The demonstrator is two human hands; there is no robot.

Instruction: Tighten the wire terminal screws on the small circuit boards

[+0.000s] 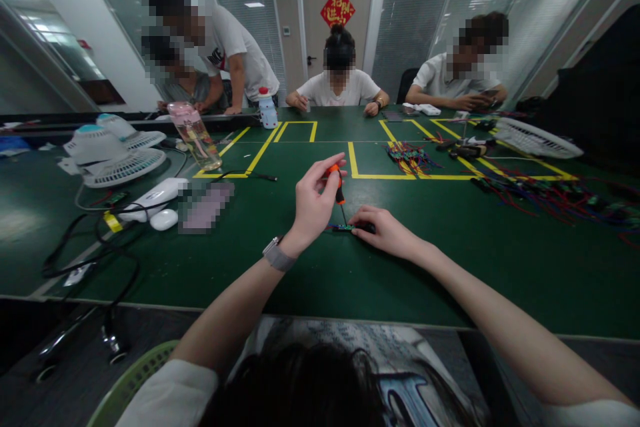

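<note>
My left hand (319,195), with a watch on its wrist, is closed around the orange and black handle of a screwdriver (341,193). The screwdriver stands nearly upright, its thin shaft pointing down at a small green circuit board (343,228) on the table. Whether the tip touches the board is too small to tell. My right hand (379,230) rests on the table with its fingers pressed on the board's right end, beside a dark piece partly hidden under them. Thin wires stick out at the board's left.
Wired circuit boards (410,159) lie in a bundle beyond my hands, with a larger heap (565,203) at the right. Fans (113,150), a tilted pink-lidded bottle (195,137) and black cables (107,240) occupy the left. Several people sit or stand across the green table (280,267).
</note>
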